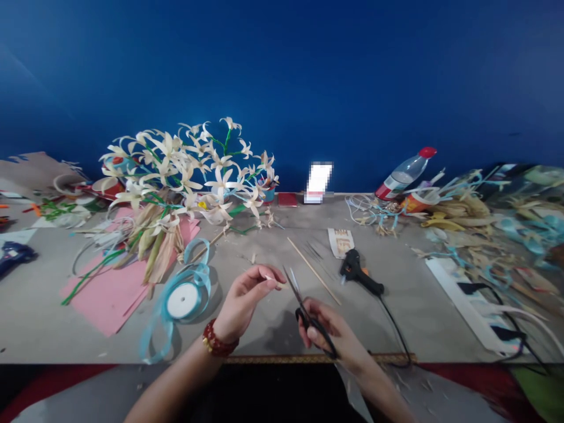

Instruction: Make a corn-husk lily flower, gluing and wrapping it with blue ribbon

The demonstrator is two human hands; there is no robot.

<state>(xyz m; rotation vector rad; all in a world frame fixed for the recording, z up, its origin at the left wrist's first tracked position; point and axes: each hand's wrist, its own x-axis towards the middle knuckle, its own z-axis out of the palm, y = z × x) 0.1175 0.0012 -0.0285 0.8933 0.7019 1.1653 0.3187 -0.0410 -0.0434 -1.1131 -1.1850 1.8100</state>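
My left hand pinches a small pale strip, perhaps a piece of corn husk, between thumb and fingertips. Facing it, my right hand grips black-handled scissors. Their blades point up and stand slightly apart, close to the strip's right end; whether they touch it I cannot tell. A spool of light blue ribbon lies left of my left hand, its loose end curling over the table. Beyond my hands a thin wooden stick rests beside several fine wires.
White handmade flowers on green stems stand at the back left, near pink paper. To the right lie a black glue gun with its cord, and a white power strip. A plastic bottle leans near dried husks.
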